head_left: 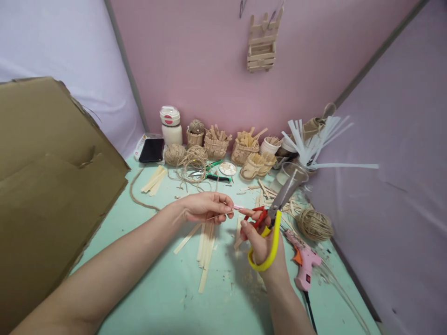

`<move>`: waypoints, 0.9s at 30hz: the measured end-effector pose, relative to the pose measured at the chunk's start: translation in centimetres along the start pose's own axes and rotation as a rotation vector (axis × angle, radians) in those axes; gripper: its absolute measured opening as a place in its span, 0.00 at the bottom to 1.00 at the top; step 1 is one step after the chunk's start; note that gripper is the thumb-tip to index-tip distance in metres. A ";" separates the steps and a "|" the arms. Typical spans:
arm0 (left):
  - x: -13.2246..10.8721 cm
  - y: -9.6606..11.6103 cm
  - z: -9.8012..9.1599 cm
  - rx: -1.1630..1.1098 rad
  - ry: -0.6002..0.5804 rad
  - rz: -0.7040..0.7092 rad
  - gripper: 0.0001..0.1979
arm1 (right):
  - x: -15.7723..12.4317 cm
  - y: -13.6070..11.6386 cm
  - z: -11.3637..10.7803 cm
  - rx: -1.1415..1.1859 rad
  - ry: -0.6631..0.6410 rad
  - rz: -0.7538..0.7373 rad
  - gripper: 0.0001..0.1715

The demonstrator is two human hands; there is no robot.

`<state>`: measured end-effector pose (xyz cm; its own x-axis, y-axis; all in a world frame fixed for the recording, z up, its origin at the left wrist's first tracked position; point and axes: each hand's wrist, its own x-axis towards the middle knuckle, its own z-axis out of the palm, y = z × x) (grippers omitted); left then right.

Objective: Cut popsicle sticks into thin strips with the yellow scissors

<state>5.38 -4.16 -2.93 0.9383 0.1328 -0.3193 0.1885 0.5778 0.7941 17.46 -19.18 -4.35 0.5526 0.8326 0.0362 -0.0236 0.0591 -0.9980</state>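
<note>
Scissors (275,208) partly hide wood strips (291,205) and a clear cup (282,178).

This looks like a small craft workshop: along the far edge of the mint-green table (174,298) stand round pale wooden baskets (216,150) filled with flat sticks (218,134); near its right edge lie a pink plastic glue gun (306,269) and a ball of brown twine (314,224); a slatted wooden stick model (261,61) hangs against the pink wall (195,65).

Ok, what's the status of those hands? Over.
Left hand pinching thin strand. Right hand holding scissors, pointing away. Pale strips below, glue gun at right.
</note>
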 end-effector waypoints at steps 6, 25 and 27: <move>1.3 -1.9 1.0 -0.183 -0.100 -0.101 0.16 | 0.1 -0.5 -0.4 -0.036 0.122 -0.137 0.11; 0.1 -0.4 3.7 0.582 0.223 0.188 0.08 | 0.1 -1.1 0.0 -0.223 0.122 0.025 0.12; -0.1 -0.1 3.9 0.535 0.287 0.212 0.08 | -0.1 -0.7 0.0 -0.163 0.044 0.025 0.14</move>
<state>6.44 -7.33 -0.96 0.8699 0.4533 -0.1943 0.1960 0.0437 0.9796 17.45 -19.32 -3.70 0.5892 0.8079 0.0128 0.0956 -0.0540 -0.9940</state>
